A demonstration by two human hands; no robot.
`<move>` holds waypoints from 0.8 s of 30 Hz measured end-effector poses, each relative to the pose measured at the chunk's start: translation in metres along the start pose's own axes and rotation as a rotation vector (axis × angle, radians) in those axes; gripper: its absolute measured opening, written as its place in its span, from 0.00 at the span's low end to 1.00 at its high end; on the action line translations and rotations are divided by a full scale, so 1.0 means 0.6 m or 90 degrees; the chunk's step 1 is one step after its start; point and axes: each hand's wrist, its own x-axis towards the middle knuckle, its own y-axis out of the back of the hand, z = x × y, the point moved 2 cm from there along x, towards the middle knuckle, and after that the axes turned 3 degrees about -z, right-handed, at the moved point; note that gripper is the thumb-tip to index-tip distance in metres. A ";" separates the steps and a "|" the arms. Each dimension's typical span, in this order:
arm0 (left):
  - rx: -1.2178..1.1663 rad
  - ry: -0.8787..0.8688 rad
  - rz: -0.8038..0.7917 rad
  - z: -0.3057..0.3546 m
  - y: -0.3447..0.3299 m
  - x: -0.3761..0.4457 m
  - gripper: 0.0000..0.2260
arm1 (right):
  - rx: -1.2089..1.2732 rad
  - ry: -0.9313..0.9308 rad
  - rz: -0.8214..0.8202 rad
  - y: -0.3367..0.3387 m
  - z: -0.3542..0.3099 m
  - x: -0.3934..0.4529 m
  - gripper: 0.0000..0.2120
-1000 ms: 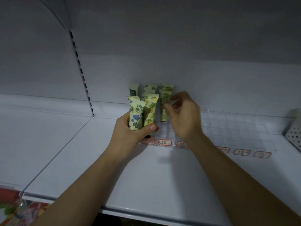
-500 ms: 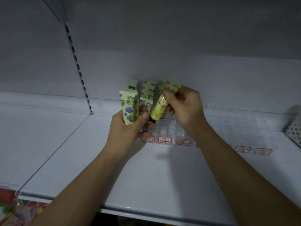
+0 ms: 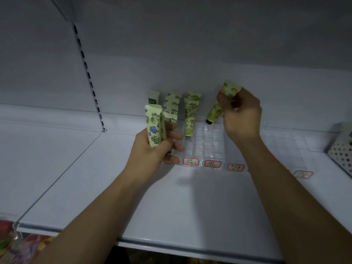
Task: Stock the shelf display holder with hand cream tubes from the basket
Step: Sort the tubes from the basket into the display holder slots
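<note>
two white shelf boards [image 3: 95,178] meet at a seam under a pale back wall, with a slotted upright [image 3: 89,80] running down the wall to that seam. the light is dim and bluish. on the right-hand board sits a clear plastic display holder [image 3: 213,141] divided into a grid of small cells, stretching away toward the right. at the far right edge a perforated white basket [image 3: 341,149] stands on the same board. along the holder's front runs a row of red-bordered price labels [image 3: 191,161] with handwritten marks too small to read. several hand cream tubes [image 3: 190,115] with green floral print stand cap-down in the back left cells; one at the far left carries a dark green tag whose writing is not legible. the left hand [image 3: 152,151] curls around a tube with blue flowers [image 3: 153,128], held upright just in front of the holder's left end, with at least one more tube tucked behind it. the right hand [image 3: 242,117] pinches a yellow-green tube [image 3: 221,103] near its crimped end, tilted, black cap pointing down just above the back cells.
</note>
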 end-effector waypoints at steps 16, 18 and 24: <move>0.019 0.053 -0.132 -0.003 -0.016 -0.010 0.12 | -0.231 -0.004 -0.097 -0.028 0.037 0.007 0.18; 0.038 0.038 -0.144 -0.003 -0.017 -0.010 0.14 | -0.183 -0.031 -0.060 -0.028 0.040 -0.004 0.14; -0.037 0.008 -0.138 -0.018 -0.010 -0.001 0.14 | -0.005 0.075 0.039 -0.018 -0.023 -0.033 0.05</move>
